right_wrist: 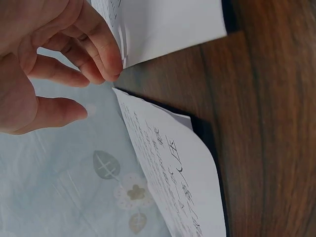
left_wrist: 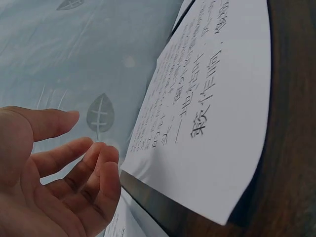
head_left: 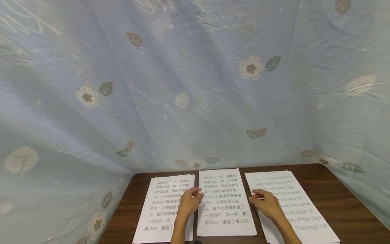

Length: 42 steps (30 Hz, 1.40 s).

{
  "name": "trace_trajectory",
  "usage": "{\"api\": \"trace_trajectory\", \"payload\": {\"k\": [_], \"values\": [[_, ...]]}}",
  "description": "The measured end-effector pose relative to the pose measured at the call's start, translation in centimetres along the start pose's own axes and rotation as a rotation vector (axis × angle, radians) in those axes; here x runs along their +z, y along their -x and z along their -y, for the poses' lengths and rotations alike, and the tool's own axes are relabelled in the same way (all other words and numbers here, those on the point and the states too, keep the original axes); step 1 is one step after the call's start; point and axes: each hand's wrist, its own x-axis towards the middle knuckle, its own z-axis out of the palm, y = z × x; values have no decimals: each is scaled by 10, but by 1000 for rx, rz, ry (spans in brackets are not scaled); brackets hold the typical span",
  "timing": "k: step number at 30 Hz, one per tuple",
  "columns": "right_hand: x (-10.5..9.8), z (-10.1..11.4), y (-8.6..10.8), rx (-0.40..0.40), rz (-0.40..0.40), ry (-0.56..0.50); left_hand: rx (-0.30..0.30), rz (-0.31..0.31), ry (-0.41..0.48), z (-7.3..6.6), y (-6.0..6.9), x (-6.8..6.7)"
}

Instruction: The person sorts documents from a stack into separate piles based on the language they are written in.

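Three stacks of printed paper lie side by side on a dark wooden table. The left stack (head_left: 163, 203) and the middle stack (head_left: 225, 210) bear Chinese text, while the right stack (head_left: 300, 210) is printed in English. My left hand (head_left: 189, 203) hovers over the right part of the left stack, next to the gap before the middle one. Its fingers bend loosely with the thumb apart, and nothing is held, as the left wrist view shows. My right hand (head_left: 266, 203) is over the left edge of the right stack, fingers loosely bent, thumb apart, holding nothing.
A blue-grey cloth (head_left: 195, 101) with leaf and flower prints hangs behind and around the table. Wooden tabletop (head_left: 344, 203) shows to the right of the stacks. A small dark round object (head_left: 197, 242) sits at the bottom edge of the head view.
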Motion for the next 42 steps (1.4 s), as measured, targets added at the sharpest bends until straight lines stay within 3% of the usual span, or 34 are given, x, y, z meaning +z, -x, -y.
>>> {"api": "trace_trajectory", "payload": {"k": [12, 24, 35, 42], "values": [[2, 2, 0, 30, -1, -11, 20, 4, -37, 3, -2, 2], [6, -2, -4, 44, 15, -21, -10, -13, -57, 12, -4, 3], [11, -2, -12, -7, 7, 113, -38, -9, -82, 19, -8, 6], [15, 0, -13, -28, 8, 142, -36, -29, -158, 24, -11, 9]]}}
